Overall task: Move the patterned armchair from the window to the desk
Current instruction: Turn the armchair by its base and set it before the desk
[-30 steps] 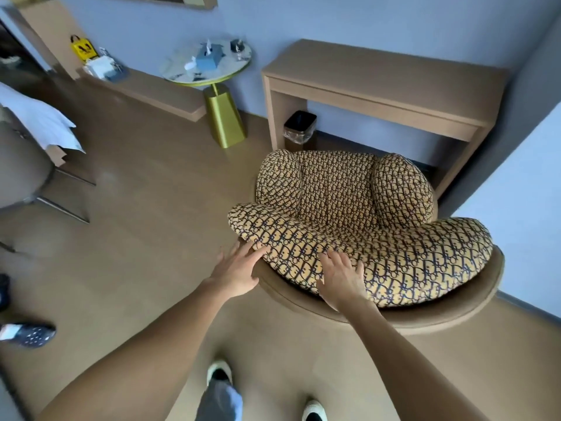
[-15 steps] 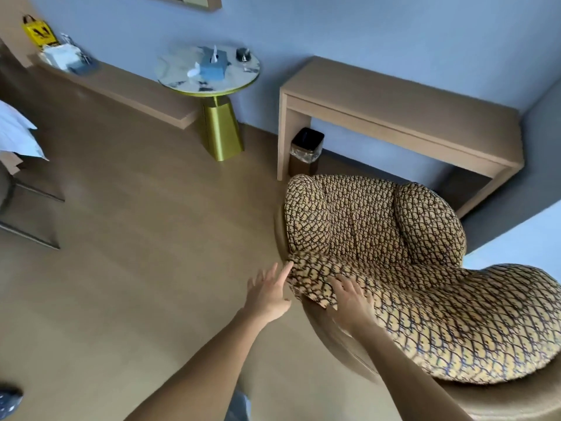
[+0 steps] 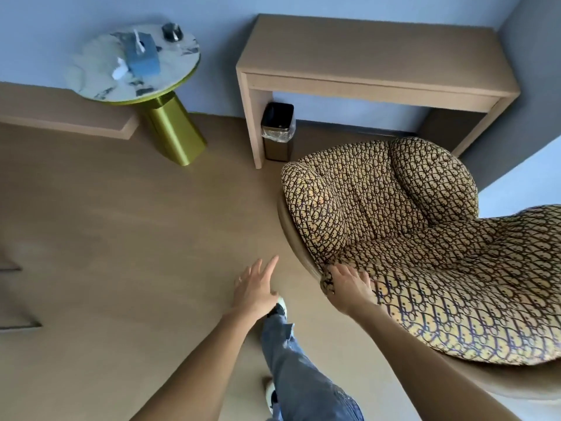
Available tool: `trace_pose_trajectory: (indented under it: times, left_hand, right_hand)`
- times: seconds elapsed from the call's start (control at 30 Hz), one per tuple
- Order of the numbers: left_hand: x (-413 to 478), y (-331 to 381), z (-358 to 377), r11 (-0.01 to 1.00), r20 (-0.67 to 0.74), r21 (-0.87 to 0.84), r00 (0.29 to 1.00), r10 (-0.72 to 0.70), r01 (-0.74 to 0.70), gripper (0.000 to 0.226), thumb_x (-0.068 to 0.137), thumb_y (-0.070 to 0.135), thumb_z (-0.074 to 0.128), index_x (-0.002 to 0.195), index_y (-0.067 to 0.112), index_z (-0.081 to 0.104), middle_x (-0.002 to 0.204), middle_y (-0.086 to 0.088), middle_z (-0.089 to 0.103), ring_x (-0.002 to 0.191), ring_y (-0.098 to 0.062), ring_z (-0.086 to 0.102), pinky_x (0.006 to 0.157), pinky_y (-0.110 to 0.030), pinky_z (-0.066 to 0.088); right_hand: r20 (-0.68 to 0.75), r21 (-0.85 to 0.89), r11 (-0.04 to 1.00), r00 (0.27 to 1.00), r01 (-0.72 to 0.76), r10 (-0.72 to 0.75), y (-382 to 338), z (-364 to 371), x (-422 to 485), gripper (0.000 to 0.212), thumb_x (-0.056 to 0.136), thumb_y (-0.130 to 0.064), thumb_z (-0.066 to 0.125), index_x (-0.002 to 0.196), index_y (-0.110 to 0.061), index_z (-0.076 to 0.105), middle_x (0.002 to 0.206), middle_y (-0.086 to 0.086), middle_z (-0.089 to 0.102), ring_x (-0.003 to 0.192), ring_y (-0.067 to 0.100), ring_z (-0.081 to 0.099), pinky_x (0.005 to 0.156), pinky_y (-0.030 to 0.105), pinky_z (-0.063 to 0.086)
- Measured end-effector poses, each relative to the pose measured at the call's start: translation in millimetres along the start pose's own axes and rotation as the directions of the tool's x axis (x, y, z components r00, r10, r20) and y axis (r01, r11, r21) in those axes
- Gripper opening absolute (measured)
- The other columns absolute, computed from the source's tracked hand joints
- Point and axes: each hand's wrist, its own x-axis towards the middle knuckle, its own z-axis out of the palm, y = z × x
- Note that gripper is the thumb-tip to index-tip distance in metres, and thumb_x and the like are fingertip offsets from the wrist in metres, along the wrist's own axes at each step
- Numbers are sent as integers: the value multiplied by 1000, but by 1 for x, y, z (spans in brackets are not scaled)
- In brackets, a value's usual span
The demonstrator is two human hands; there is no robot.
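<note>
The patterned armchair (image 3: 403, 226), tan and dark with a brown shell, stands on the floor at the right, its seat facing the wooden desk (image 3: 376, 59) against the blue wall. My right hand (image 3: 349, 285) grips the left end of the chair's padded back. My left hand (image 3: 256, 288) hangs free over the floor to the left of the chair, fingers spread, touching nothing.
A small black bin (image 3: 277, 130) stands under the desk's left end. A round marble side table (image 3: 133, 63) on a gold base carries a blue tissue box. A low wooden ledge (image 3: 60, 117) runs along the left wall. My jeans leg (image 3: 300, 369) is below.
My left hand has come off the chair's back and now floats free. The chair has turned and sits closer to the desk; my view has shifted left and nearer.
</note>
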Motion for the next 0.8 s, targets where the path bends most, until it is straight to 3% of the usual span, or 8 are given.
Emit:
trace_pose_trajectory:
  times: [0.13,0.33,0.53,0.7,0.8]
  left_hand:
    - [1,-16,-1,997,18,37,997,71,-72,85,98,27,60,163,43,8,172,-6,18,154,-29,28,123,-49,25]
    - [113,-88,-73,965,103,241,992,78,-101,87,98,28,61,164,42,6,172,-7,19,155,-30,25,123,-52,25]
    - [206,-67,-123,906,173,349,967,187,-238,87,98,33,62,161,48,4,172,-3,21,158,-30,20,126,-59,17]
    - [274,-20,-144,808,253,360,882,397,-467,85,95,30,64,162,44,12,171,-4,23,155,-31,25,126,-60,18]
    - [321,-5,-135,678,330,369,772,544,-636,83,94,28,65,162,39,20,170,-5,24,154,-32,24,124,-56,20]
  right_hand:
    - [29,39,995,996,-89,88,5,6,31,61,96,-30,57,153,-23,37,161,-1,39,151,25,35,125,57,25]
    - [144,198,949,965,-245,219,-42,2,144,54,96,-29,61,145,-20,42,152,3,47,145,28,43,120,55,33]
    - [128,368,847,923,-383,362,-58,-30,172,60,95,-23,55,153,-20,39,156,5,46,145,30,44,118,56,36]
    - [137,488,727,865,-482,482,-69,-34,196,66,96,-25,54,159,-20,33,159,6,43,147,32,41,121,56,32]
    - [166,526,668,833,-527,527,-72,-13,226,71,93,-22,54,159,-22,29,161,8,40,148,34,39,120,57,32]
